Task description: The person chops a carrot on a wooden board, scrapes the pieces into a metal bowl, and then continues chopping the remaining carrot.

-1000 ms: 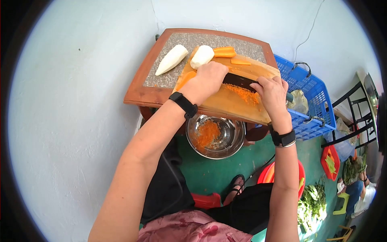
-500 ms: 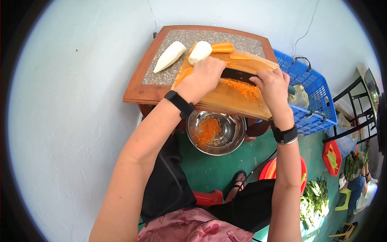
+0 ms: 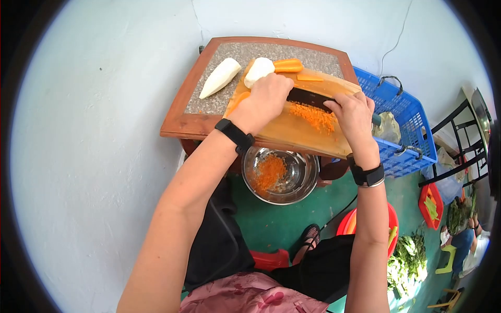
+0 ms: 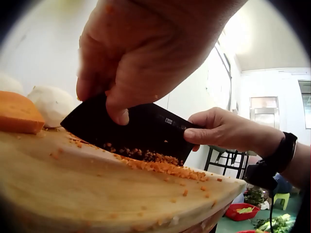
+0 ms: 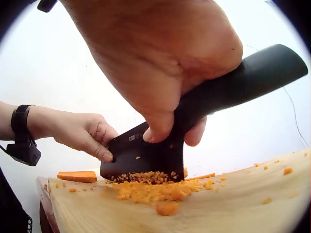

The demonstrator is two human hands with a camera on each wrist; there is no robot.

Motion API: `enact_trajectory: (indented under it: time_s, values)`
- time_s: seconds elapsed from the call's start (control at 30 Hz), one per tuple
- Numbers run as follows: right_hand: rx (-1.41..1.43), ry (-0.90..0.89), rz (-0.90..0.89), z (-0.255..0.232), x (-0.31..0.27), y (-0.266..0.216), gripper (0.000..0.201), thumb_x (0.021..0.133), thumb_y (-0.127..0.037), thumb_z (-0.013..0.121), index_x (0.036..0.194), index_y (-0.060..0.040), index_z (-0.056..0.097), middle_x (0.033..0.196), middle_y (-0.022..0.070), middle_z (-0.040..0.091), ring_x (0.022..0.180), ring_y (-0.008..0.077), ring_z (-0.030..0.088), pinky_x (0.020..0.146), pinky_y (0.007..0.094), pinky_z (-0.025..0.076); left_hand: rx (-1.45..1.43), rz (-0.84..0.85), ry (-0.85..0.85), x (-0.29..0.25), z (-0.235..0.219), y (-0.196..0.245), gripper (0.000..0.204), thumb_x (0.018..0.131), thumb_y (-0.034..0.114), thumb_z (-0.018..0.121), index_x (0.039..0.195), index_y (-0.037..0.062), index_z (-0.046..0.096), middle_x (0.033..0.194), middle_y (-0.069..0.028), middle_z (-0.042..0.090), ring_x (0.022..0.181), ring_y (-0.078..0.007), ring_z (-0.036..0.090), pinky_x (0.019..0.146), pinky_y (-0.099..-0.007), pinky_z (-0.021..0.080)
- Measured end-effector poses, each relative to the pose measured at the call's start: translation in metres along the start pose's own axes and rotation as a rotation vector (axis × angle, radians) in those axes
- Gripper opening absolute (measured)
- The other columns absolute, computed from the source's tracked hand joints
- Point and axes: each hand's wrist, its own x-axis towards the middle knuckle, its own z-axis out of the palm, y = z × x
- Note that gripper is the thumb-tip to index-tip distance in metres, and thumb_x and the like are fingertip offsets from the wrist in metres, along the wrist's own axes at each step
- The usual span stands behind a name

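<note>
A black cleaver [image 4: 141, 127] stands on edge on the wooden cutting board [image 3: 292, 130], right behind a heap of finely chopped carrot [image 5: 150, 191]. My right hand [image 3: 352, 117] grips its dark handle [image 5: 248, 80], the thumb lying on the blade. At the tip end, my left hand [image 3: 266, 99] pinches the top of the blade between thumb and fingers. Orange bits cling to the lower part of the blade. Near my left hand lie a peeled white radish piece [image 3: 258, 72], a carrot piece [image 3: 288, 65] and a flat carrot slice [image 3: 310, 77].
A second white radish [image 3: 220, 78] lies on the stone-topped table [image 3: 193, 122]. Below the table edge sits a steel bowl [image 3: 305, 180] with chopped carrot inside. A blue plastic basket [image 3: 417, 125] stands at right, and leafy greens [image 3: 407, 263] lie on the green floor.
The cleaver and both hands stay in nearly the same place, with only slight shifts. The chopped carrot heap looks much the same, and the head view tilts a little.
</note>
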Motion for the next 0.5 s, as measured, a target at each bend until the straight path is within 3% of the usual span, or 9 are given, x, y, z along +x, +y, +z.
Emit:
enact_trajectory:
  time_s: [0.23,0.33,0.5]
  values:
    - [-0.035,-0.076,0.001,0.002,-0.001,0.002,0.024,0.084,-0.034,0.066,0.076,-0.0122,0.065,0.072,0.0078,0.065,0.083,0.0291,0.058,0.079,0.0441,0.038,-0.024,-0.027,-0.085,0.005,0.003,0.0,0.005,0.079,-0.002,0.055,0.076,0.0002,0.058,0.08,-0.0206,0.065,0.084,-0.0377,0.064,0.071,-0.0448,0.052]
    - [-0.063,0.02,-0.021,0.0,0.003,0.002,0.023,0.086,-0.033,0.065,0.077,-0.0119,0.064,0.072,0.0077,0.065,0.085,0.0291,0.058,0.078,0.0449,0.037,-0.106,-0.059,-0.023,0.013,-0.002,0.0,0.005,0.08,-0.002,0.054,0.076,-0.0003,0.058,0.079,-0.0209,0.065,0.083,-0.038,0.064,0.07,-0.0446,0.052]
    - [-0.095,-0.089,-0.012,0.017,-0.003,0.004,0.018,0.086,-0.027,0.065,0.079,-0.0108,0.062,0.073,0.0072,0.065,0.085,0.0302,0.058,0.077,0.0462,0.037,-0.037,-0.012,-0.061,0.012,0.008,-0.009,0.005,0.081,-0.002,0.053,0.078,-0.0018,0.057,0.078,-0.0213,0.065,0.08,-0.0389,0.064,0.07,-0.0456,0.052]
